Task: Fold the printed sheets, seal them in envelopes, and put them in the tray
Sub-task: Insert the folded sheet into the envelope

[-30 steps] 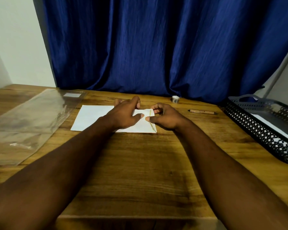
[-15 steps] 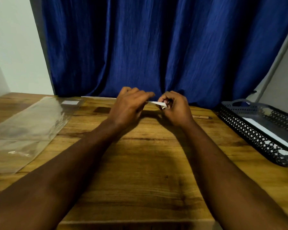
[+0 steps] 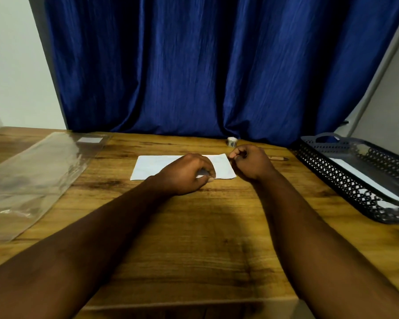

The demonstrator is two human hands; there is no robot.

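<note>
At the far middle of the brown wooden table (image 3: pixel 194 238), head view: one white rectangular paper envelope (image 3: pixel 152 165), lying flat, long side running left to right.

- Left hand (image 3: pixel 184 174): knuckles up over the envelope's near edge, fingers curled, thumb and fingertips pinching that edge right of centre.
- Right hand (image 3: pixel 252 163): loosely clenched at the envelope's far right corner, which appears slightly raised. Whether it grasps the corner, a strip or nothing cannot be told.
- Right side of table: one black perforated plastic tray (image 3: pixel 341 183), holding a white flat paper piece (image 3: pixel 364 178), probably a finished envelope. It is well apart from both hands.
- Far side, just beyond the right hand: one small roll of tape (image 3: pixel 232 141). To the right of it lies one slim brown wooden pencil (image 3: pixel 278 158).
- Left side: one clear glossy plastic sleeve (image 3: pixel 39 176), lying flat.
- Behind: one dark blue pleated curtain (image 3: pixel 194 65).

Risks, as judged:
- The flap is hidden, so the seal is unconfirmed. If it is pressed at one end only, it may spring open.
- Thin paper slides on smooth wood. A pull at the corner against a weak left pinch would skew or crease the envelope.
- A raised corner may curl or tear.
- The pencil lies between the right hand and the tray, so a low sweep could knock it.
</note>
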